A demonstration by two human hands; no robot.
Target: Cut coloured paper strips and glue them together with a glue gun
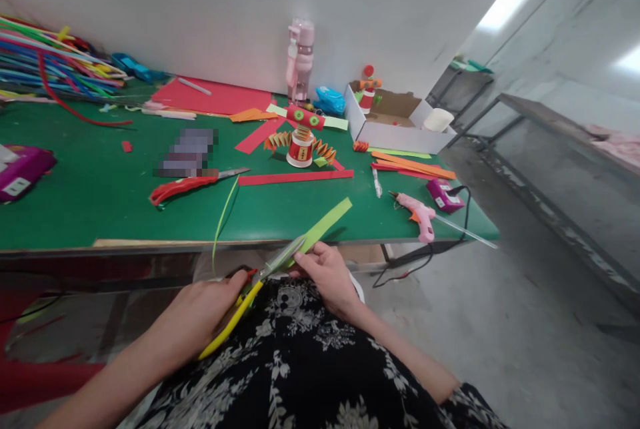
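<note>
My left hand (213,302) is closed round a pair of scissors (235,322) with yellow handles. Their blades point up and to the right, against a light green paper strip (327,221). Thumb and fingers of my right hand (331,279) pinch this strip near its lower end, in front of the table edge. A thin green sliver (225,215) curves up over the edge left of the blades. On the table beyond stands a paper-cup figure (301,149) with folded paper arms and a red roll on top. A red paper strip (295,179) lies in front of it.
Red-handled scissors (185,187) and a blurred-out flat object (189,152) lie left. At right are a pink glue gun (417,212) with its cord, a purple box (445,195) and a white cardboard box (400,135). A pink bottle (301,59) stands behind.
</note>
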